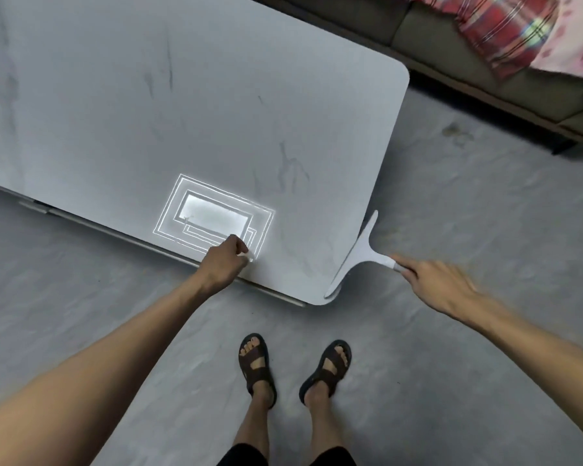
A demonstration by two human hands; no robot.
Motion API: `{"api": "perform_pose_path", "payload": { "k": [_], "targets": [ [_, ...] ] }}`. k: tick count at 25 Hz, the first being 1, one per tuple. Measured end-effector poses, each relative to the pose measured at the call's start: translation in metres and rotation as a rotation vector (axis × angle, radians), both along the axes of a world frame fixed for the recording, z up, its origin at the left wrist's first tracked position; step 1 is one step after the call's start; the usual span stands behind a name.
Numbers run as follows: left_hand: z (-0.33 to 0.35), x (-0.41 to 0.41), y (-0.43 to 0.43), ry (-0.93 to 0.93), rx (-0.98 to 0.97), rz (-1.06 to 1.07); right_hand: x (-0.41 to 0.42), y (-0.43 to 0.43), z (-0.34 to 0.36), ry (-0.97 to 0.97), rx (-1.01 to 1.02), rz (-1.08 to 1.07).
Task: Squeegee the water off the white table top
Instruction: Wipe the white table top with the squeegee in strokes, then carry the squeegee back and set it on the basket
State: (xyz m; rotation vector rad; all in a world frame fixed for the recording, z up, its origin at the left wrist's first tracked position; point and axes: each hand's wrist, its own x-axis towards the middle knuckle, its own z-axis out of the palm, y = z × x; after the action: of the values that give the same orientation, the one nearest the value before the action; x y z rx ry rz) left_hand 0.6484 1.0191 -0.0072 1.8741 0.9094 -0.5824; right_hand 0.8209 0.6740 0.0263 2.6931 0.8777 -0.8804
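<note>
Stood in dark brown strapped sandals [258, 364] on a grey concrete floor [468, 381] at the near right corner of a white table top with rounded corners [148, 112], its surface streaked with faint dark marks. Held in the right hand [431, 284] the handle of a white T-shaped plastic squeegee [360, 253], forefinger stretched along the handle, blade lying along the table's right edge just by that corner. Rested the left hand [223, 260], fingers curled, on the near edge beside a bright rectangular light reflection [212, 213]; could not tell whether it held anything.
</note>
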Motion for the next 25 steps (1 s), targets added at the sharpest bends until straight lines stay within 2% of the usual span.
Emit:
{"api": "perform_pose_path", "payload": {
  "k": [4,8,11,12,15,17,20,25],
  "targets": [
    [0.027,0.021,-0.024,-0.013,-0.055,-0.060,0.009,-0.019,0.024,-0.063,-0.143,0.005],
    [0.058,0.028,-0.019,-0.033,-0.054,-0.077,0.001,-0.004,0.053,-0.057,-0.038,-0.038],
    [0.081,0.029,-0.011,-0.061,-0.057,0.011,-0.005,0.019,0.073,-0.004,0.002,-0.120],
    [0.090,0.029,-0.010,-0.064,-0.068,0.035,-0.006,0.027,0.080,0.097,0.048,-0.232],
    [0.124,0.024,-0.016,-0.033,-0.190,0.126,-0.009,0.053,0.104,0.642,0.267,-0.779],
    [0.145,0.016,-0.024,-0.010,-0.281,0.188,-0.010,0.067,0.119,0.930,0.312,-0.974],
    [0.178,-0.004,-0.054,-0.032,-0.262,0.293,-0.006,0.086,0.143,1.116,0.290,-0.902],
    [0.244,-0.047,-0.130,-0.130,-0.182,0.533,-0.020,0.102,0.201,1.182,0.178,-0.549]
  ]
}}
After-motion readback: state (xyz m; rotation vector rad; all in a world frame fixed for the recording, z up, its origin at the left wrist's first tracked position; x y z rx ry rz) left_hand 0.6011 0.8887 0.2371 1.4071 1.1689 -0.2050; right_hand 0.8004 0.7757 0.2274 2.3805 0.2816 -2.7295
